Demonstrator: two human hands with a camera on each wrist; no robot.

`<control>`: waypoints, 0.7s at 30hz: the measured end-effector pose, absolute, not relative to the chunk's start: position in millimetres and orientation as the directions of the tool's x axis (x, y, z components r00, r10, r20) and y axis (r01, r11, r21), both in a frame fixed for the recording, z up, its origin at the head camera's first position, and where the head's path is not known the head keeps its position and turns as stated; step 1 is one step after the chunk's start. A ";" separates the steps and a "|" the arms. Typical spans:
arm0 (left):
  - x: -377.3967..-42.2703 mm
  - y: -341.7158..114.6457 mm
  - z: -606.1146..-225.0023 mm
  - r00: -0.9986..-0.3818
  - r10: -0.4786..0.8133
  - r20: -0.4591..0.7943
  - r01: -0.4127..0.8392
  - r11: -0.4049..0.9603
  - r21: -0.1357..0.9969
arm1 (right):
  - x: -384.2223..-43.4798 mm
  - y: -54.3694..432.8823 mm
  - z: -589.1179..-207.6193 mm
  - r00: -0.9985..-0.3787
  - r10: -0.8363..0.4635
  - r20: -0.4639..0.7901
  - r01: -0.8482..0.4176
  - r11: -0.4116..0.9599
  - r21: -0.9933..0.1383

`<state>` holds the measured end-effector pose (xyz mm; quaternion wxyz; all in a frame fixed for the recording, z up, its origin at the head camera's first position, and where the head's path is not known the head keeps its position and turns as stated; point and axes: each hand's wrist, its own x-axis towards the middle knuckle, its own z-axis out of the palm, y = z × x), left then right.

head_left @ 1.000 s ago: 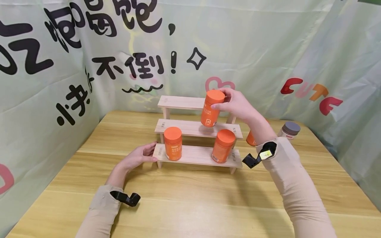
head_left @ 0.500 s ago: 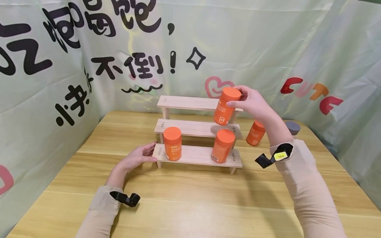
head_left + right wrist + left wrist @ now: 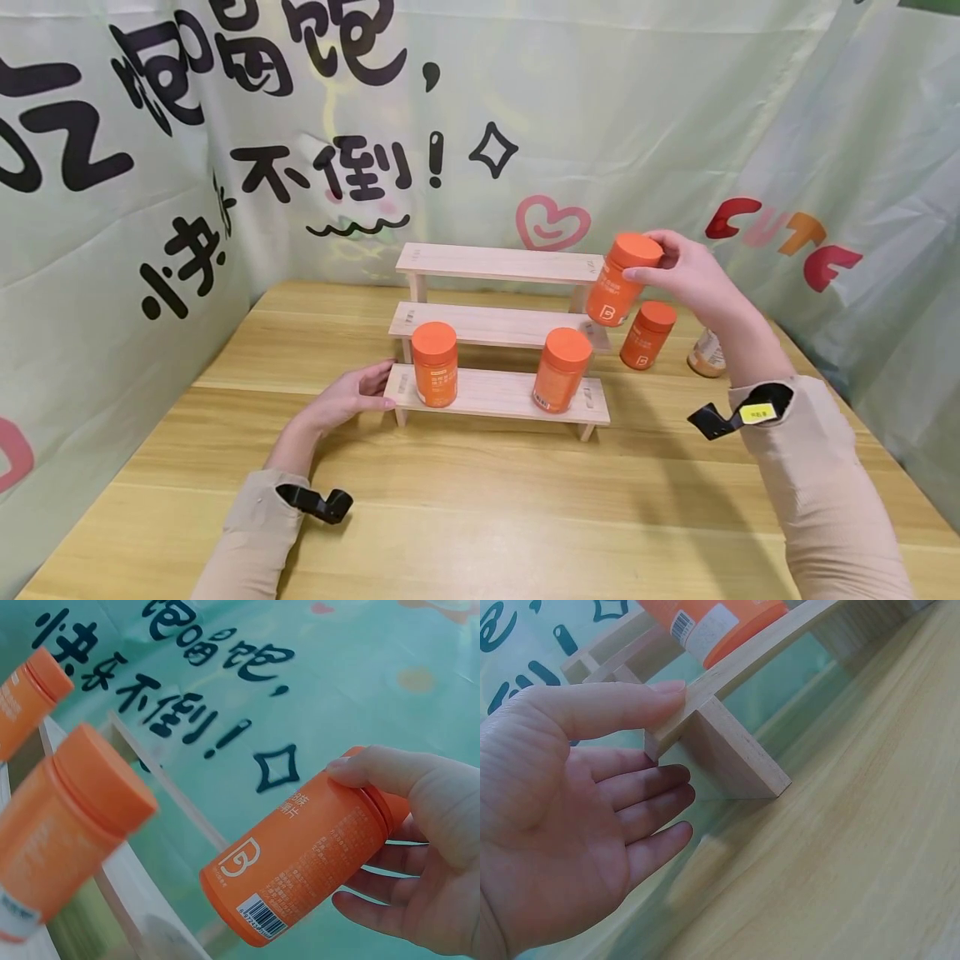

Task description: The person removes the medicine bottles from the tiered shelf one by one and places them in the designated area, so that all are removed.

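Note:
My right hand point(image 3: 693, 271) holds an orange bottle point(image 3: 615, 287) near its lid, in the air by the right end of a three-tier wooden stand point(image 3: 480, 325). In the right wrist view the bottle point(image 3: 292, 855) is tilted, its barcode showing. My left hand point(image 3: 347, 398) grips the left end of the stand's lowest board; the left wrist view shows the thumb point(image 3: 630, 705) on top and the index finger at the board's underside. On that lowest board an orange bottle point(image 3: 436, 367) stands towards the left and another orange bottle point(image 3: 562, 371) towards the right.
A further orange bottle point(image 3: 648, 335) stands on the wood-grained table point(image 3: 480, 508), right of the stand. Beside it a bottle with a pale label point(image 3: 707, 354) is partly hidden by my right arm. A printed cloth point(image 3: 637, 125) hangs behind.
My right hand has carried the orange bottle rightwards, from above the middle board to past the stand's right end. My left hand stays at the lowest board.

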<state>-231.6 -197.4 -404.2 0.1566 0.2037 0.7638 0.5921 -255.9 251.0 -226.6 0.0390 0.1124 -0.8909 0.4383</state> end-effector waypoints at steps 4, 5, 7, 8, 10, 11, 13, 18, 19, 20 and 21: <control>-231.7 -198.0 -405.3 -0.869 0.495 -0.003 0.118 0.214 0.970 | -251.1 269.2 -231.3 -0.972 -0.136 0.190 -0.233 0.614 -0.754; -231.7 -198.1 -405.5 -0.870 0.494 -0.004 0.117 0.215 0.970 | -249.9 273.7 -232.2 -0.971 -0.131 0.198 -0.236 0.620 -0.748; -231.9 -198.2 -405.9 -0.870 0.492 -0.004 0.116 0.213 0.970 | -247.8 283.0 -233.9 -0.970 -0.123 0.208 -0.238 0.631 -0.739; -232.0 -198.2 -406.1 -0.871 0.492 -0.003 0.117 0.213 0.970 | -246.5 287.4 -234.9 -0.971 -0.116 0.208 -0.233 0.637 -0.735; -231.9 -198.2 -406.3 -0.872 0.490 -0.002 0.117 0.213 0.970 | -244.4 296.1 -237.1 -0.975 -0.099 0.200 -0.216 0.649 -0.729; -231.8 -198.2 -406.3 -0.872 0.489 -0.003 0.117 0.215 0.970 | -243.1 300.2 -238.4 -0.976 -0.089 0.198 -0.207 0.658 -0.724; -231.9 -198.2 -406.2 -0.872 0.489 -0.004 0.118 0.217 0.969 | -240.7 308.5 -241.7 -0.980 -0.065 0.188 -0.183 0.670 -0.720; -232.3 -198.1 -405.4 -0.872 0.490 -0.007 0.116 0.220 0.968 | -234.7 325.1 -250.4 -0.985 -0.019 0.173 -0.138 0.689 -0.712; -232.4 -198.0 -405.2 -0.872 0.490 -0.007 0.115 0.220 0.969 | -233.6 327.8 -252.0 -0.986 -0.015 0.168 -0.131 0.692 -0.710; -232.3 -198.0 -405.1 -0.872 0.489 -0.009 0.113 0.219 0.969 | -232.5 330.2 -253.6 -0.986 -0.012 0.164 -0.126 0.697 -0.706; -232.3 -198.0 -404.9 -0.873 0.487 -0.010 0.109 0.216 0.970 | -231.3 332.4 -255.4 -0.987 -0.011 0.159 -0.121 0.702 -0.702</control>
